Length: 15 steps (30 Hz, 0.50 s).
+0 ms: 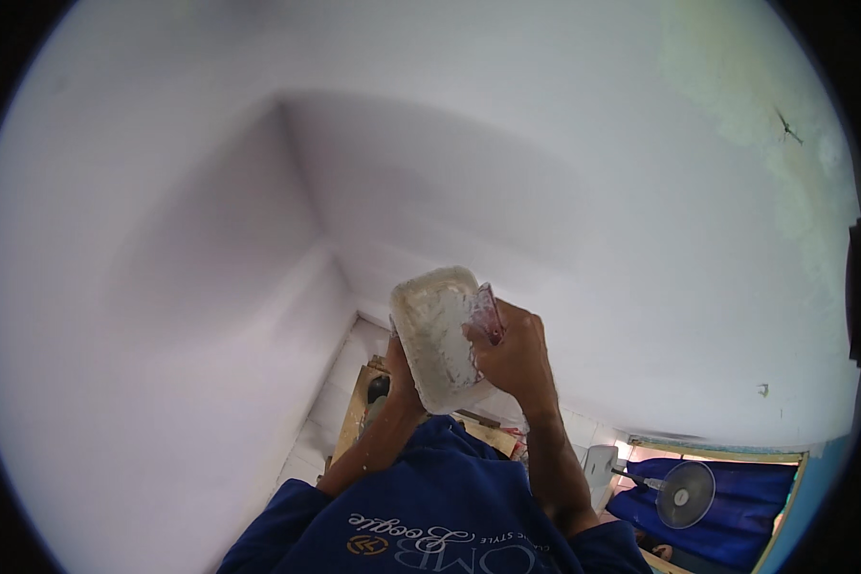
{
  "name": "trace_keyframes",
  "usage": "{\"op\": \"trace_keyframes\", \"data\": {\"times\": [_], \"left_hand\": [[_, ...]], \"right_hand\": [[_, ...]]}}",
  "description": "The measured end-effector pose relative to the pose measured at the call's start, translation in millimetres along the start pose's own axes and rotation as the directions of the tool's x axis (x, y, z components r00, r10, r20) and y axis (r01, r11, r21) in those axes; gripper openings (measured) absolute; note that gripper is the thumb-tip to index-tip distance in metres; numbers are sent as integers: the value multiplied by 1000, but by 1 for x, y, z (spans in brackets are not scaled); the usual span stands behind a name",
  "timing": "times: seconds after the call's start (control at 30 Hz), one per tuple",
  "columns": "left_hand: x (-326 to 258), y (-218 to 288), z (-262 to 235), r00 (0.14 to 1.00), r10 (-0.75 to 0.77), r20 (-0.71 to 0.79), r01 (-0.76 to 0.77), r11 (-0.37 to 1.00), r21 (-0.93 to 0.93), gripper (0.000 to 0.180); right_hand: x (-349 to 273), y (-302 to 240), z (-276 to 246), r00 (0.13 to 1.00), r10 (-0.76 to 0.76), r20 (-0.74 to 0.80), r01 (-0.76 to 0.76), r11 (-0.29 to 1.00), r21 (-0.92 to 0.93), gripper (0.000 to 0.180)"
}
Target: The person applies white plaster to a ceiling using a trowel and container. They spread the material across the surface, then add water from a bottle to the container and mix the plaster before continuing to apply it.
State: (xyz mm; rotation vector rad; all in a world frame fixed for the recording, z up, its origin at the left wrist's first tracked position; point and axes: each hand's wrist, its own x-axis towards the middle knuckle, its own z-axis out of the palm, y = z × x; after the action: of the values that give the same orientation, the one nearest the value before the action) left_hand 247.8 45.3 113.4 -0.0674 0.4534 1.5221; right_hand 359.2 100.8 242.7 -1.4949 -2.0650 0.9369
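Looking across a white room corner, the view shows 2 bare hands raised around 1 pale rectangular tray (434, 335), which serves as the landmark here. The tray is smeared and caked with white paste and sits near the middle of the picture, tilted so its inner face shows. The left hand (399, 381) is mostly hidden behind the tray's lower left edge; it supports the tray from there, but how far its fingers are curled cannot be told. The right hand (517, 359) lies against the tray's right side, fingers closed around a small flat tool with a reddish, translucent look (487, 314) whose tip touches the tray's upper right rim. Below the tray, both forearms run down into dark blue sleeves (430, 517) with printed lettering. Behind and above the tray spread white wall surfaces (210, 239) that meet in a shaded corner. Up and to the right of the tray, the surface carries a yellowish stained patch (737, 86). Down and to the right of the tray stands a pale pedestal fan (684, 493) beside blue cloth. Just below the tray, between the forearms, a strip of wooden boards (359, 407) shows.
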Motion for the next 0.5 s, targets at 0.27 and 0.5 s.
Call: {"op": "trace_keyframes", "data": {"times": [0.27, 0.5], "left_hand": [[18, -12, -29, 990, 122, -71, -113, 986, 126, 64], [11, 5, -10, 985, 103, 140, -90, 991, -96, 62]], "right_hand": [[1, 8, 31, 992, -123, -23, 120, 987, -103, 18], [-8, -16, -2, 1000, -18, -17, 20, 993, 114, 18]]}}
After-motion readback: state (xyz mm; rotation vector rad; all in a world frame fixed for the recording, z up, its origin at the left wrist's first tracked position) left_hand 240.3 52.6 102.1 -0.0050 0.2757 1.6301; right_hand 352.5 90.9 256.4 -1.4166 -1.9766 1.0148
